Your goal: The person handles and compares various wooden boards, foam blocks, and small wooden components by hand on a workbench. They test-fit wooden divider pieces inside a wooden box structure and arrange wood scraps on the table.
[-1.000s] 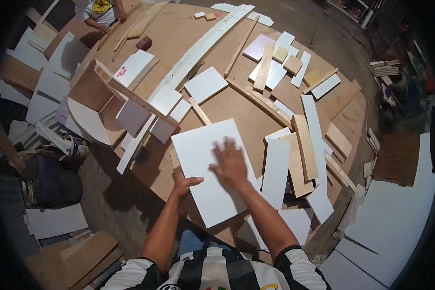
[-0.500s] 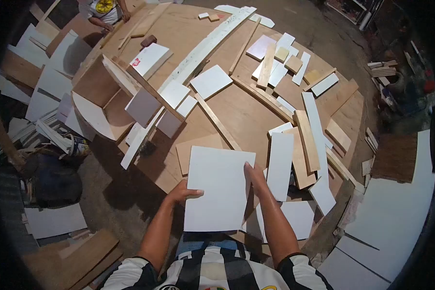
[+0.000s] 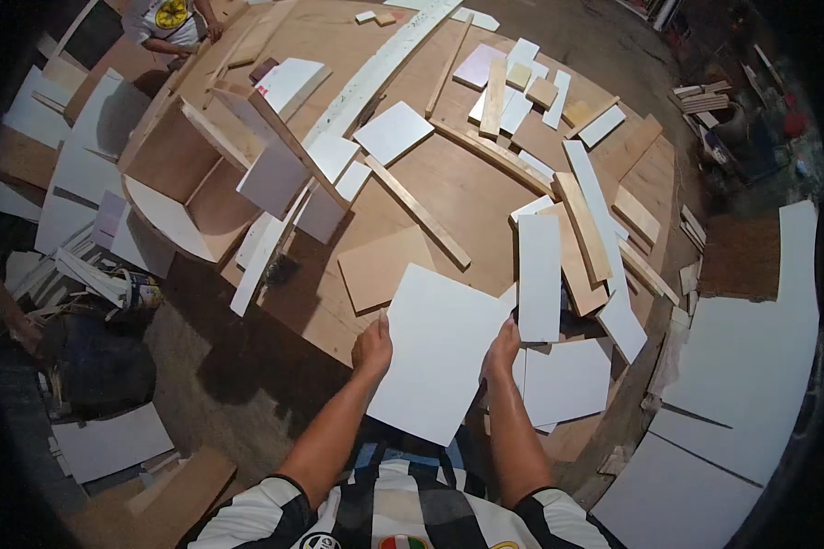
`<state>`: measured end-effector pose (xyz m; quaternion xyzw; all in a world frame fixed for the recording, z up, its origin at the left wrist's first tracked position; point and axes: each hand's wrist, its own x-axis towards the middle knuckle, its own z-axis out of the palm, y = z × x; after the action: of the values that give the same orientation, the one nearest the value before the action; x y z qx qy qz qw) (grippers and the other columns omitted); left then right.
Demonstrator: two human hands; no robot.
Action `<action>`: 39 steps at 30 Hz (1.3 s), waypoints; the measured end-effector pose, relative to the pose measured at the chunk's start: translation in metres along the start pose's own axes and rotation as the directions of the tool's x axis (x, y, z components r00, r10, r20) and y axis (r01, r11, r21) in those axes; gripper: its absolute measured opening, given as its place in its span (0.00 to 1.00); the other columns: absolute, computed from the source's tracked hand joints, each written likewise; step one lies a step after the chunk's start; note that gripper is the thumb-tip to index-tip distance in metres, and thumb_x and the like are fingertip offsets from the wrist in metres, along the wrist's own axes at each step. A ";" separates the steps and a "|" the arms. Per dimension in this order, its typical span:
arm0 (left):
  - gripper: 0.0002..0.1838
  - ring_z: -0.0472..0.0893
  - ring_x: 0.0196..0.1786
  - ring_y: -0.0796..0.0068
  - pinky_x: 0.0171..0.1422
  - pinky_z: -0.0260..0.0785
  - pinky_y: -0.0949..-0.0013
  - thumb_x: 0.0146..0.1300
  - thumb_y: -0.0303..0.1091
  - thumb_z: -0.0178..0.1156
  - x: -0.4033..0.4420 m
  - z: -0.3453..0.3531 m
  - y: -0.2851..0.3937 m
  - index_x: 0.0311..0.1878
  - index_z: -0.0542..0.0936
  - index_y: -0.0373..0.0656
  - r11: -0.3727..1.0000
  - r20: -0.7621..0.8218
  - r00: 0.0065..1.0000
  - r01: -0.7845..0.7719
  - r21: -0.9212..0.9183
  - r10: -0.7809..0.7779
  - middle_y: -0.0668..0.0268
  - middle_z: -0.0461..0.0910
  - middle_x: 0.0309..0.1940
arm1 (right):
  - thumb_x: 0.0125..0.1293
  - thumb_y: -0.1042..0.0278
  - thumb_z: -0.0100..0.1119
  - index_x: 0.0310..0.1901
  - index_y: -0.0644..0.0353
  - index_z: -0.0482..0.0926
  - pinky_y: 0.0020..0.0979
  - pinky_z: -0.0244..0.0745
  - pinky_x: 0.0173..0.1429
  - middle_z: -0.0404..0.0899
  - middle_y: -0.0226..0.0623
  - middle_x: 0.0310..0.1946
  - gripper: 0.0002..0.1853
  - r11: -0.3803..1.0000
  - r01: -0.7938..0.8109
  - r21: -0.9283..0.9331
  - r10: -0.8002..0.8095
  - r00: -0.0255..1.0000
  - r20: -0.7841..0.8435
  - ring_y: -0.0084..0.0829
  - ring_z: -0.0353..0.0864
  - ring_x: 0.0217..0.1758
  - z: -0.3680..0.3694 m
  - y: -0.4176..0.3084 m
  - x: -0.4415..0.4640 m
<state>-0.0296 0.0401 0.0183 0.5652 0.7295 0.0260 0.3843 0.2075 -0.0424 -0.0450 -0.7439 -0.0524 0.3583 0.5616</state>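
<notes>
Fingers of the left hand (image 3: 373, 346) are clamped on the left edge of a large white board (image 3: 438, 352), and those of the right hand (image 3: 502, 348) grip its right edge, with the rest of the fingers hidden beneath the board. From my distant seat I see this board at the lower center of the frame, slightly turned, its blank face toward the head camera.

Just beyond its upper left edge, a tan square board (image 3: 384, 268) lies flat on the brown wooden table (image 3: 471, 206). Past that, I see a narrow wood strip (image 3: 418, 212) slanting across the center. Right of the held board, a white rectangular panel (image 3: 538, 279) lies beside a stack of light wood planks (image 3: 581, 224), near the table's right side.

Farther out, at the upper center, a long curved white strip (image 3: 375, 73) runs diagonally. At the left of the table I find an open wooden frame (image 3: 218, 192) with upright dividers. A person (image 3: 169, 26) in a white shirt with a yellow emblem leans at the upper left corner. More large white sheets (image 3: 751, 348) lie at the right of the frame, off the table.
</notes>
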 end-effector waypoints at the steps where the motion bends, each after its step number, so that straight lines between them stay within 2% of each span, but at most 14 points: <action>1: 0.37 0.81 0.52 0.39 0.56 0.70 0.42 0.77 0.63 0.30 0.001 -0.003 0.000 0.50 0.81 0.39 1.000 0.005 1.000 -0.004 0.000 0.004 0.44 0.84 0.43 | 0.81 0.55 0.41 0.55 0.73 0.75 0.38 0.69 0.62 0.79 0.43 0.49 0.24 0.995 -0.021 0.094 0.022 1.000 -0.013 0.34 0.76 0.52 -0.002 0.006 -0.002; 5: 0.40 0.81 0.51 0.37 0.57 0.70 0.41 0.77 0.64 0.27 0.013 -0.011 0.002 0.48 0.83 0.39 0.993 0.047 0.996 -0.086 0.085 0.082 0.43 0.84 0.43 | 0.77 0.60 0.50 0.56 0.71 0.74 0.39 0.68 0.65 0.78 0.47 0.53 0.20 0.997 0.072 0.038 -0.066 0.988 -0.137 0.38 0.76 0.57 -0.007 0.003 -0.013; 7: 0.40 0.81 0.51 0.38 0.58 0.70 0.41 0.77 0.62 0.27 0.011 -0.020 0.012 0.47 0.84 0.38 0.976 0.079 0.985 -0.162 0.145 0.151 0.42 0.84 0.43 | 0.70 0.56 0.61 0.50 0.69 0.77 0.43 0.71 0.58 0.78 0.46 0.46 0.21 0.813 0.373 -0.448 -0.451 0.889 -0.078 0.42 0.76 0.47 -0.014 -0.014 -0.028; 8: 0.40 0.81 0.51 0.38 0.58 0.70 0.41 0.77 0.62 0.27 0.009 -0.026 0.019 0.47 0.84 0.38 0.976 0.085 0.985 -0.163 0.147 0.152 0.42 0.84 0.43 | 0.70 0.56 0.61 0.50 0.69 0.77 0.43 0.71 0.58 0.78 0.46 0.46 0.21 0.813 0.368 -0.451 -0.449 0.890 -0.082 0.42 0.76 0.47 -0.019 -0.017 -0.035; 10: 0.40 0.82 0.51 0.40 0.58 0.70 0.42 0.78 0.60 0.28 0.010 -0.035 0.031 0.45 0.84 0.38 0.956 0.147 0.962 -0.252 0.148 0.230 0.43 0.84 0.43 | 0.65 0.53 0.67 0.49 0.67 0.77 0.46 0.70 0.60 0.78 0.51 0.50 0.23 0.490 0.372 -0.789 -0.468 0.875 0.122 0.51 0.76 0.50 -0.026 -0.028 -0.045; 12: 0.39 0.82 0.51 0.41 0.58 0.70 0.43 0.78 0.60 0.29 0.012 -0.037 0.040 0.45 0.85 0.37 0.933 0.175 0.943 -0.312 0.177 0.282 0.43 0.84 0.43 | 0.65 0.45 0.65 0.50 0.63 0.78 0.49 0.72 0.57 0.80 0.54 0.49 0.26 0.486 0.348 -0.802 -0.424 0.896 0.133 0.55 0.78 0.53 -0.023 -0.051 -0.061; 14: 0.39 0.82 0.51 0.42 0.58 0.71 0.43 0.78 0.60 0.30 0.015 -0.042 0.051 0.45 0.85 0.37 0.905 0.208 0.921 -0.372 0.205 0.331 0.44 0.84 0.43 | 0.66 0.42 0.61 0.53 0.62 0.77 0.54 0.73 0.55 0.83 0.58 0.46 0.28 0.524 0.233 -0.819 -0.124 0.973 0.197 0.57 0.82 0.52 -0.018 -0.077 -0.076; 16: 0.40 0.82 0.50 0.40 0.59 0.70 0.44 0.76 0.63 0.34 0.020 -0.047 0.063 0.42 0.85 0.36 0.889 0.289 0.907 -0.381 0.253 0.307 0.43 0.84 0.42 | 0.69 0.37 0.53 0.54 0.60 0.78 0.55 0.74 0.52 0.84 0.58 0.40 0.30 0.493 0.284 -0.823 -0.173 0.958 0.227 0.59 0.83 0.47 -0.023 -0.061 -0.068; 19: 0.37 0.83 0.49 0.43 0.58 0.71 0.46 0.75 0.63 0.38 0.026 -0.044 0.072 0.40 0.86 0.38 0.851 0.274 0.880 -0.456 0.259 0.388 0.45 0.85 0.39 | 0.74 0.34 0.42 0.56 0.60 0.78 0.55 0.73 0.54 0.84 0.59 0.42 0.34 0.509 0.064 -0.859 0.021 0.996 0.086 0.60 0.82 0.49 -0.026 -0.057 -0.066; 30: 0.37 0.84 0.39 0.49 0.51 0.71 0.50 0.59 0.70 0.60 0.027 -0.068 0.021 0.35 0.85 0.37 0.788 0.042 0.870 -0.464 0.405 0.491 0.51 0.84 0.30 | 0.76 0.32 0.33 0.45 0.65 0.82 0.56 0.72 0.53 0.84 0.57 0.41 0.39 0.660 -0.066 -0.748 0.039 0.998 -0.054 0.60 0.81 0.48 -0.040 -0.019 -0.073; 34: 0.32 0.84 0.39 0.56 0.54 0.73 0.55 0.58 0.61 0.70 0.053 -0.054 -0.048 0.41 0.82 0.35 0.866 -0.403 0.769 -0.472 0.168 0.497 0.56 0.83 0.30 | 0.76 0.32 0.32 0.41 0.66 0.81 0.56 0.70 0.50 0.83 0.58 0.39 0.40 0.704 -0.129 -0.699 0.080 0.991 -0.103 0.60 0.81 0.45 -0.045 0.005 -0.070; 35: 0.33 0.83 0.41 0.62 0.54 0.73 0.59 0.59 0.61 0.69 0.071 -0.043 -0.075 0.45 0.81 0.34 0.926 -0.253 0.920 -0.344 -0.155 0.299 0.57 0.83 0.33 | 0.76 0.32 0.32 0.41 0.66 0.81 0.56 0.70 0.50 0.83 0.58 0.39 0.40 0.704 -0.125 -0.699 0.077 0.992 -0.099 0.60 0.81 0.45 -0.044 0.005 -0.069; 37: 0.38 0.80 0.46 0.75 0.53 0.72 0.66 0.67 0.63 0.62 0.043 -0.064 -0.055 0.53 0.77 0.29 0.817 0.193 0.977 0.041 -0.575 0.086 0.60 0.83 0.41 | 0.78 0.36 0.34 0.42 0.67 0.81 0.54 0.71 0.50 0.83 0.57 0.40 0.37 0.762 -0.122 -0.635 0.058 0.991 -0.121 0.59 0.81 0.46 -0.041 0.004 -0.074; 39: 0.38 0.81 0.48 0.73 0.55 0.72 0.65 0.69 0.64 0.58 0.040 -0.049 -0.061 0.55 0.77 0.29 0.713 0.139 0.987 0.040 -0.700 0.081 0.59 0.83 0.44 | 0.78 0.36 0.34 0.42 0.68 0.81 0.50 0.72 0.50 0.83 0.52 0.36 0.38 0.829 -0.016 -0.559 -0.059 0.992 -0.115 0.53 0.81 0.42 -0.031 0.004 -0.076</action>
<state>-0.1098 0.0712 0.0029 0.3856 0.6260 0.2595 0.6262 0.1684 -0.1048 -0.0096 -0.8962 -0.1274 0.2729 0.3258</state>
